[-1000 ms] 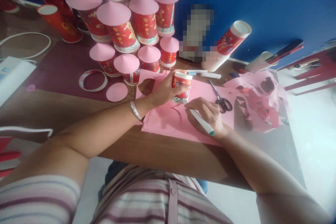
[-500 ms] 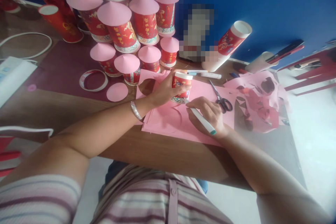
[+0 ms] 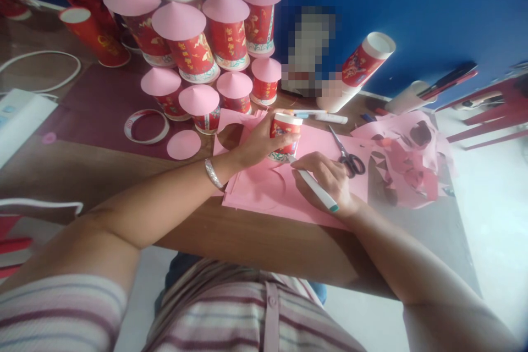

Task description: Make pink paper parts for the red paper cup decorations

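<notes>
A short red paper tube with white bands at both ends is held upright by my left hand, its fingers wrapped round the side. Green curls are drawn on the tube's lower white band. My right hand grips a white marker with a green end cap; the tip meets that lower band, though exact contact is hard to tell. Beneath both hands lie sheets of pink paper. Black-handled scissors rest on the paper just beyond my right hand.
Several red tubes with pink cone roofs stand at the back left. A cut ring and a pink disc lie left of the paper. Pink scraps are heaped at right. Pens and a tall tube sit behind.
Almost nothing differs. The marker and my right hand have shifted very slightly to the left along the tube's lower band; my left hand keeps its hold.
</notes>
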A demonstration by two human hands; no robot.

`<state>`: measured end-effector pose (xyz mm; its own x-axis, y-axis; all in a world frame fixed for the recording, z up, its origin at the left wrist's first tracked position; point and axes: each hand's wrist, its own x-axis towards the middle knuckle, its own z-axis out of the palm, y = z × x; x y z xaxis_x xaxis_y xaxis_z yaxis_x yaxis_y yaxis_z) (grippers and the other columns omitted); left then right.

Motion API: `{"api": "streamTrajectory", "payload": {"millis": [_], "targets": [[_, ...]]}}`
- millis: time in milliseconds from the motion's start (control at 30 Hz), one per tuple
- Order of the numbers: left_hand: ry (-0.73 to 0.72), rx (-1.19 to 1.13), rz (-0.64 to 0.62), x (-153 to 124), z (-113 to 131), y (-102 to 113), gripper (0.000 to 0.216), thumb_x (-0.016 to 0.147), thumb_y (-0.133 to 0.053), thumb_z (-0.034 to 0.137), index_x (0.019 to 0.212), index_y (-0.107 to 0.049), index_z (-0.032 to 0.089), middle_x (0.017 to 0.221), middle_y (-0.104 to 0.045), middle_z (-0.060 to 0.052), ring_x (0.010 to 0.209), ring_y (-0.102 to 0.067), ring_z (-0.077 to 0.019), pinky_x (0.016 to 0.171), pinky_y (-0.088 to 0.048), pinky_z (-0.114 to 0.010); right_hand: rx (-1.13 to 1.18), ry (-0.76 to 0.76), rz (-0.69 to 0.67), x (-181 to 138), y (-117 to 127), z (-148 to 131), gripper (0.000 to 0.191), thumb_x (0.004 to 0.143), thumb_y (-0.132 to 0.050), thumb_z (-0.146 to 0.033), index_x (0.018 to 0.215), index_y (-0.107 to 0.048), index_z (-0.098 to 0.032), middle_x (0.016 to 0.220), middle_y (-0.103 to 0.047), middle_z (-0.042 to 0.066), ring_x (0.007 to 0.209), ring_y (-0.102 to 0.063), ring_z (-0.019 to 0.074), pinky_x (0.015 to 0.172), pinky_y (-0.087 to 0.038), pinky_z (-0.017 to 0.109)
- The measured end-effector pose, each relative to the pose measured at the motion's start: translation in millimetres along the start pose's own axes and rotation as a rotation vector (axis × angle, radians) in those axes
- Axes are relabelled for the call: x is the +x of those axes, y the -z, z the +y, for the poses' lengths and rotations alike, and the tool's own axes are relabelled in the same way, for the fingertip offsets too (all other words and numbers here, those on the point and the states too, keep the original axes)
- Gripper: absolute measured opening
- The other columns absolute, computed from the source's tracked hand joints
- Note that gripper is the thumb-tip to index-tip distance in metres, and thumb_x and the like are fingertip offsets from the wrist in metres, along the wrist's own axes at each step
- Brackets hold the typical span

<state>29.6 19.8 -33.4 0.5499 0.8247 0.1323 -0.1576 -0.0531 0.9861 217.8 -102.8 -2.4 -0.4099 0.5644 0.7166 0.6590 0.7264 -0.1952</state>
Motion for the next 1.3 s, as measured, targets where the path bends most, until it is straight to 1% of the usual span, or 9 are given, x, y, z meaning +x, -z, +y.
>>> {"api": "streamTrajectory", "payload": {"millis": [100,267,367,567,700,767,900,1067,1300], "targets": [[0.009,0.020,-0.002,-0.7,1.7,0.3,0.062,0.087,-0.092,0.056,0.132,-0.063,0.025,0.128,-0.075,-0.008,0.117,-0.075,-0.0251,0.098,-0.065,-0.038,-0.003,0.004,0.000,0.9,0.0,0.1,0.028,0.109,-0.064,-0.003,0.127,-0.066,-0.024,0.097,-0.080,0.002,0.078,-0.080,0.0167,0.062,-0.061,0.028],[0.002,0.047,0.001,-0.1,-1.4,1.8,0.067,0.088,-0.091,0.060,0.137,-0.062,0.025,0.136,-0.075,-0.011,0.124,-0.074,-0.0270,0.101,-0.065,-0.039,0.001,0.012,0.012,1.0,-0.6,-0.2,0.027,0.109,-0.065,-0.003,0.126,-0.067,-0.023,0.097,-0.080,0.002,0.078,-0.079,0.0169,0.063,-0.061,0.029],[-0.014,0.058,-0.005,0.5,-3.3,2.3,0.065,0.089,-0.090,0.061,0.135,-0.062,0.024,0.134,-0.076,-0.011,0.125,-0.074,-0.0275,0.102,-0.065,-0.040,0.013,-0.002,0.017,0.0,-0.9,-0.4,0.028,0.109,-0.066,-0.003,0.127,-0.067,-0.024,0.097,-0.080,0.001,0.077,-0.079,0.0170,0.064,-0.062,0.029],[0.010,0.027,-0.003,-0.6,0.0,2.0,0.065,0.086,-0.093,0.059,0.132,-0.065,0.023,0.132,-0.073,-0.011,0.121,-0.074,-0.0268,0.101,-0.065,-0.040,0.012,-0.009,0.017,-2.0,-1.4,-0.1,0.030,0.106,-0.067,-0.002,0.127,-0.068,-0.023,0.098,-0.081,0.001,0.079,-0.079,0.0175,0.066,-0.063,0.029],[0.041,0.002,-0.009,-1.6,1.3,2.0,0.069,0.085,-0.095,0.057,0.136,-0.064,0.023,0.135,-0.073,-0.011,0.122,-0.075,-0.0278,0.101,-0.066,-0.042,0.022,-0.013,0.016,-2.0,-1.5,-0.4,0.032,0.104,-0.067,-0.001,0.127,-0.067,-0.024,0.098,-0.081,0.001,0.077,-0.079,0.0172,0.067,-0.062,0.029],[0.033,0.003,-0.009,-1.4,-0.1,2.6,0.067,0.087,-0.094,0.056,0.138,-0.064,0.024,0.136,-0.074,-0.011,0.123,-0.075,-0.0282,0.101,-0.066,-0.042,0.020,-0.015,0.010,-2.0,-1.4,-0.7,0.031,0.104,-0.068,-0.001,0.126,-0.067,-0.024,0.097,-0.081,0.001,0.077,-0.079,0.0169,0.067,-0.062,0.028],[-0.009,0.024,0.002,-0.2,-4.0,3.8,0.062,0.088,-0.094,0.055,0.134,-0.067,0.025,0.134,-0.075,-0.011,0.122,-0.075,-0.0279,0.103,-0.065,-0.043,0.007,-0.010,0.009,-1.6,-1.1,-1.5,0.027,0.106,-0.067,-0.003,0.124,-0.066,-0.023,0.096,-0.081,0.001,0.076,-0.078,0.0165,0.064,-0.060,0.028],[-0.023,0.022,0.024,0.4,-4.7,3.1,0.061,0.086,-0.095,0.056,0.132,-0.068,0.025,0.125,-0.075,-0.009,0.118,-0.074,-0.0265,0.103,-0.063,-0.042,-0.007,-0.010,-0.002,-0.4,-0.6,-2.7,0.025,0.108,-0.065,-0.003,0.122,-0.067,-0.023,0.093,-0.080,0.001,0.074,-0.078,0.0163,0.062,-0.060,0.029],[0.000,-0.012,0.002,-0.2,-0.3,0.9,0.062,0.086,-0.094,0.054,0.132,-0.063,0.026,0.128,-0.075,-0.008,0.118,-0.074,-0.0264,0.102,-0.064,-0.041,-0.007,-0.008,0.002,-0.9,-1.9,-3.0,0.024,0.108,-0.066,-0.004,0.123,-0.067,-0.023,0.093,-0.081,0.001,0.075,-0.078,0.0163,0.064,-0.063,0.028]]}}
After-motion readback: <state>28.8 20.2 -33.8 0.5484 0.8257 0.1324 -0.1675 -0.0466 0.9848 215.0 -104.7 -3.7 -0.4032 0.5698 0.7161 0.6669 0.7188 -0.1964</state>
